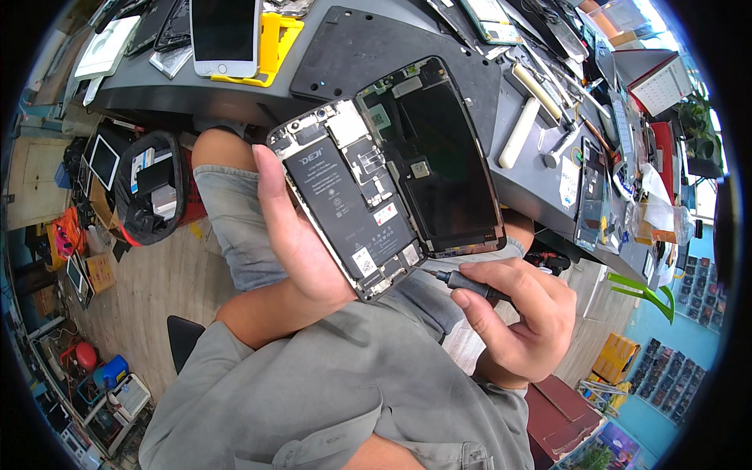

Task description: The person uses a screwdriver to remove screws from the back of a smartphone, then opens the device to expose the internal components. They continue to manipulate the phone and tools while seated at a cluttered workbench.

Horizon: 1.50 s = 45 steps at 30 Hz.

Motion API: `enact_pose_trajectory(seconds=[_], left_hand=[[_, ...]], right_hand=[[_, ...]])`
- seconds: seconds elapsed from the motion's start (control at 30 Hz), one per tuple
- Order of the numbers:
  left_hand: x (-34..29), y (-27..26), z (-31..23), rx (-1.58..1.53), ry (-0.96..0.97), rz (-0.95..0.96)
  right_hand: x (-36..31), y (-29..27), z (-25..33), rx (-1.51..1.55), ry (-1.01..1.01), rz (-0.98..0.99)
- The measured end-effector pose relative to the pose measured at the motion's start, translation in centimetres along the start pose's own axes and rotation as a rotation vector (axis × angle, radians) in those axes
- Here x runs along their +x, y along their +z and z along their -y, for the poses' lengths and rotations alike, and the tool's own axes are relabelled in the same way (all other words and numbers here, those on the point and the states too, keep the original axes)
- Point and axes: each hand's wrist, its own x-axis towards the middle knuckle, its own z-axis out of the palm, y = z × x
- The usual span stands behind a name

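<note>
An opened smartphone lies tilted in my left hand (301,247), above my lap. Its body (345,184) shows a large black battery (333,200), silvery boards and small metal shields. The thumb runs along the body's left edge, and the other fingers are hidden beneath. Folded out to the right like a book cover, the phone's screen assembly (446,157) turns its dark inner side toward me. Between thumb and fingers, my right hand (529,309) grips a small dark screwdriver (470,284). Its thin tip points at the phone's lower right corner; whether it touches is too small to tell.
Ahead is a grey workbench (188,95) with a black mat (376,47). A white phone (225,35) rests on a yellow holder (280,48) at left. Several tools, including a pale-handled hammer (520,131), lie at right. A lined bin (149,227) stands on the floor at left.
</note>
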Motion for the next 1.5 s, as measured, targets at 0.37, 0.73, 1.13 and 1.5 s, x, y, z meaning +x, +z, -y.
enact_pose_trajectory(seconds=[0.37,0.73,1.13,1.5], left_hand=[[0.1,0.0,0.2,0.043,0.033,-0.020],[0.2,-0.6,0.1,0.041,0.018,0.072],[-0.2,1.0,0.8,0.013,0.050,-0.102],[-1.1,0.6,1.3,-0.022,-0.007,0.116]], right_hand=[[-0.8,-0.4,-0.3,-0.078,0.088,0.156],[0.1,-0.2,-0.1,-0.144,-0.011,0.389],[0.1,-0.9,-0.1,-0.038,-0.024,0.196],[3.3,1.5,1.3,-0.259,-0.040,-0.173]])
